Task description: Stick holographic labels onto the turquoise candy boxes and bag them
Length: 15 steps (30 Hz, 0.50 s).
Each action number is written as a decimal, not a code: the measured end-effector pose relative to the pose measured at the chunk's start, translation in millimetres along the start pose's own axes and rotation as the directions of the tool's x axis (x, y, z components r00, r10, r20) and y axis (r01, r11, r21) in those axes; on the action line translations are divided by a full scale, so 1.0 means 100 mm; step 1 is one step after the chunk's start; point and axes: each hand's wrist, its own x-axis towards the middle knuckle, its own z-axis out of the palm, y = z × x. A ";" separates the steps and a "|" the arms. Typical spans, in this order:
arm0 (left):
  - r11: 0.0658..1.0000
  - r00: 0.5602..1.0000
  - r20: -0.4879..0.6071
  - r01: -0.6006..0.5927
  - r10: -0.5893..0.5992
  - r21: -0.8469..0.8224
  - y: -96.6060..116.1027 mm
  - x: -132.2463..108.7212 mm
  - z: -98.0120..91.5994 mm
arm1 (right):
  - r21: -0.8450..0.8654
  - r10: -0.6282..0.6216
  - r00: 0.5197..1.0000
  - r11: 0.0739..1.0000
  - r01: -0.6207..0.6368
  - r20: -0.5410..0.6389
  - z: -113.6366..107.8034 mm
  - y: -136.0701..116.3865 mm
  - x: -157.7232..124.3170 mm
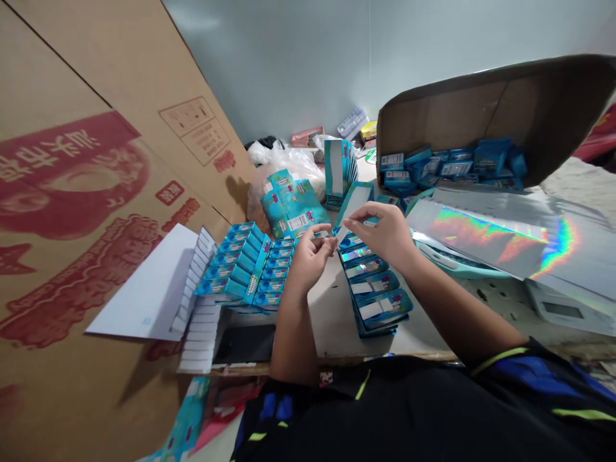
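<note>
White strip (339, 234) slanting diagonally between fingers (355, 219)

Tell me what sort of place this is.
Probably a small packing workroom for retail goods. Rows of small teal printed boxes sit on the table, an open cardboard carton holds more of them, a large printed carton leans alongside, and holographic film sheets lie nearby.
</note>
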 end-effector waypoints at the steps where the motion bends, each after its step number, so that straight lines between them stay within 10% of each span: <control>1: 0.998 0.998 0.043 0.034 -0.036 0.054 0.01 0.03 -0.05 | -0.016 0.019 1.000 1.000 -0.018 0.011 0.01 0.03 -0.01; 8: 0.939 0.956 0.200 0.144 -0.214 0.312 0.05 0.23 -0.22 | -0.051 0.134 0.990 0.990 -0.131 0.049 0.03 0.20 -0.10; 15: 0.978 0.933 0.299 0.170 -0.200 0.122 -0.22 0.33 -0.22 | -0.366 0.067 0.986 0.931 -0.007 0.153 0.01 0.25 -0.11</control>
